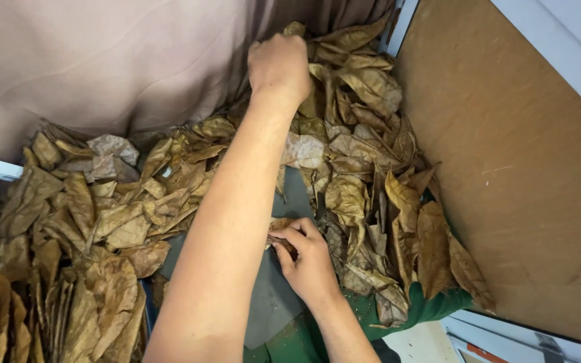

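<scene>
Left hand (pixel 279 65) reaches out fisted; right hand (pixel 307 259) pinches.

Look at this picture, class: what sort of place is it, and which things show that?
Probably a small workshop corner for sorting dried leaves, not a kitchen. Heaps of brown dried leaves cover a grey surface, a brown board leans alongside, and the right hand pinches one leaf.

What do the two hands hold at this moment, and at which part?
The right hand pinches a small dry brown leaf at its near edge. The left hand is closed among the far leaf pile; what it grips cannot be told.
</scene>
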